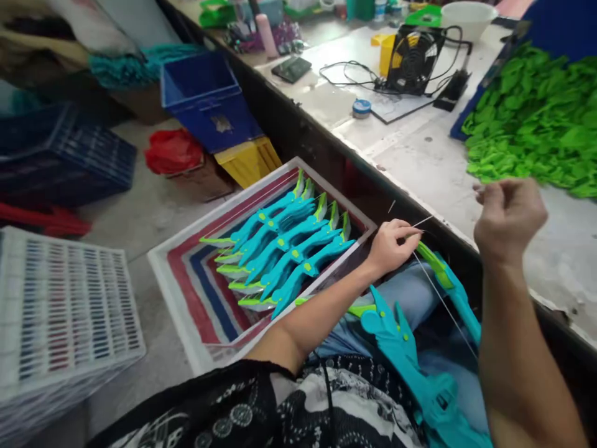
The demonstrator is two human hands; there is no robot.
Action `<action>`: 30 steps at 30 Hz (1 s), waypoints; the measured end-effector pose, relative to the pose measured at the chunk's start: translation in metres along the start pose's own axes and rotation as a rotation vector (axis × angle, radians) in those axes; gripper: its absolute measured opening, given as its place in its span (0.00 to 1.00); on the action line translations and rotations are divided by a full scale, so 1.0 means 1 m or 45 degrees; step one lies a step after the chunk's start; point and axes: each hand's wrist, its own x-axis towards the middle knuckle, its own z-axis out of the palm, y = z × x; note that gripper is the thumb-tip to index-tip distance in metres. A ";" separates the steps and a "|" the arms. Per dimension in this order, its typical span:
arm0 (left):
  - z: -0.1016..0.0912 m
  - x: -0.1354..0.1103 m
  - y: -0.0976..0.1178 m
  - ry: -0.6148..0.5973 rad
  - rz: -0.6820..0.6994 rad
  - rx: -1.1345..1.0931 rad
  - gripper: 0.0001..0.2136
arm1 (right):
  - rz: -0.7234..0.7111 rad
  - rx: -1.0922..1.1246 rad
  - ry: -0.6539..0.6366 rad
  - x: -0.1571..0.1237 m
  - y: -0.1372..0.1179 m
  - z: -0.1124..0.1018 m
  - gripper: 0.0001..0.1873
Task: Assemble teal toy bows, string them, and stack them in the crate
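A turquoise and lime-green toy bow (pixel 405 348) lies across my lap, one limb rising toward the bench edge. At that limb's green tip (pixel 431 261), my left hand (pixel 392 247) is closed in a pinch on a thin white string (pixel 443 298), which runs down along the bow. A short stretch of string sticks out past the fingers toward the right. My right hand (pixel 510 218) is raised over the bench edge, fingers closed in a fist. It seems to pinch the string's far end, faint against the pale benchtop.
On my left, a striped box (pixel 186 298) holds several similar bows (pixel 280 242). A white basket (pixel 74 311) and blue crates (pixel 205 93) stand on the floor. The bench (pixel 420 149) bears a small fan (pixel 413 62), a round tin (pixel 361 108) and a heap of green pieces (pixel 536 118).
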 end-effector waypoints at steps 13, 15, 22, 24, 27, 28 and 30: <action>-0.022 0.015 0.014 0.219 -0.039 0.240 0.06 | 0.105 0.389 -0.232 -0.112 -0.022 0.043 0.09; -0.015 0.012 0.014 0.259 -0.102 0.063 0.06 | 0.114 0.377 -0.190 -0.109 -0.027 0.043 0.09; -0.007 0.008 0.008 0.045 -0.594 -0.768 0.01 | 0.228 0.425 0.013 -0.096 -0.033 0.048 0.07; -0.013 0.008 0.008 -0.038 -0.672 -0.906 0.04 | 0.221 0.436 0.036 -0.095 -0.035 0.052 0.07; -0.021 0.008 0.008 -0.095 -0.749 -1.003 0.10 | 0.189 0.463 -0.005 -0.098 -0.036 0.055 0.08; -0.022 0.008 0.007 -0.103 -0.764 -1.013 0.12 | 0.179 0.469 -0.031 -0.100 -0.035 0.055 0.08; -0.023 0.008 0.006 -0.102 -0.782 -1.017 0.13 | 0.175 0.479 -0.074 -0.102 -0.031 0.054 0.09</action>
